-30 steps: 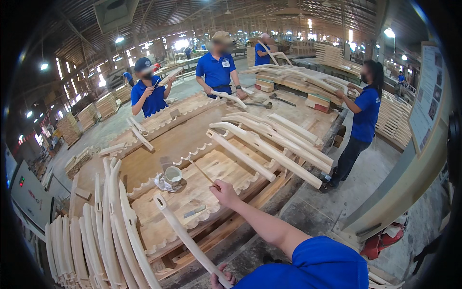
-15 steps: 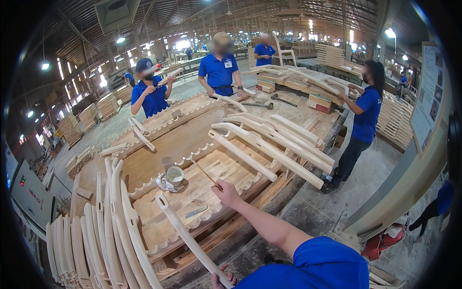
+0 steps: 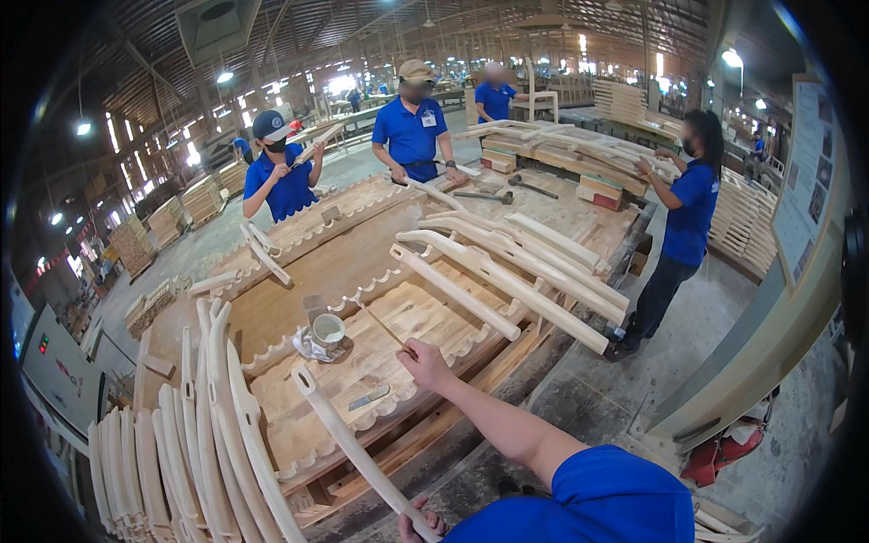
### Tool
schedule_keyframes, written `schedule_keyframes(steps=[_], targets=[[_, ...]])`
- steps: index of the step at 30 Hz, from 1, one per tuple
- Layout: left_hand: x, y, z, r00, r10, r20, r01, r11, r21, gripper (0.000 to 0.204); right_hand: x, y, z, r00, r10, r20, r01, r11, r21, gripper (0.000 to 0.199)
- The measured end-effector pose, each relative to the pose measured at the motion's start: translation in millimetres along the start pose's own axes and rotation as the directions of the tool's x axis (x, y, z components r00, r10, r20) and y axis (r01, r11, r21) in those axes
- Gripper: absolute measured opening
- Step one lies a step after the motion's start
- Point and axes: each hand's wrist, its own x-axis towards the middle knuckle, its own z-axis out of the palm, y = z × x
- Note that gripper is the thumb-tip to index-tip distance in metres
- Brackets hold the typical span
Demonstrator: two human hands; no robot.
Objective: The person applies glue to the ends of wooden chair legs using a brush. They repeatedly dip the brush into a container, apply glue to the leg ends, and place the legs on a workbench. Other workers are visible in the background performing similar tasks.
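My right hand is closed around the near end of a thin wooden stick, which reaches out over the table toward the scalloped strip. At the lower edge, my left hand grips the near end of a pale, slotted wooden chair leg, whose slotted end lies over the table's edge. Left of the stick stands a cup of whitish paste with a white cloth against it. A flat putty knife lies between the cup and the table's near edge.
Curved wooden legs stand packed on the left. More shaped rails lie across the table's right side. Two hammers rest farther back. Co-workers stand around the far side, and another person is on the right beside a pillar.
My hands hold almost still, with the stick and the leg in place. The person on the right has lifted their hands off the rails, and the chair frame at the back has turned.
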Motion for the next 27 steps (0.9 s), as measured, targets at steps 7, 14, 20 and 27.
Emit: schedule_keyframes(steps=[7, 14, 20, 27], targets=[[-10.4, 3.6, 25.1, 1.000, 0.008, -0.030, -0.007, 0.999, 0.048, 0.067, 0.4, 4.0, -1.0, 1.000, -0.030, -0.008, 0.029, 0.999, -0.028, 0.025], [-20.7, 6.9, 37.9, 0.999, 0.009, -0.044, -0.008, 1.000, 0.030, 0.067, -0.6, 1.1, -0.9, 1.000, -0.010, 0.017, 0.010, 1.000, 0.001, 0.025], [-18.8, 6.3, 32.4, 1.000, 0.010, 0.005, -0.010, 1.000, 0.005, 0.065, 0.7, 4.4, -1.7, 0.998, -0.062, -0.017, 0.062, 0.998, -0.013, 0.026], [-17.1, 4.7, 30.2, 0.999, 0.017, 0.029, -0.016, 1.000, -0.005, 0.067, 0.7, 4.3, -1.7, 0.999, -0.047, 0.001, 0.047, 0.999, -0.019, 0.026]])
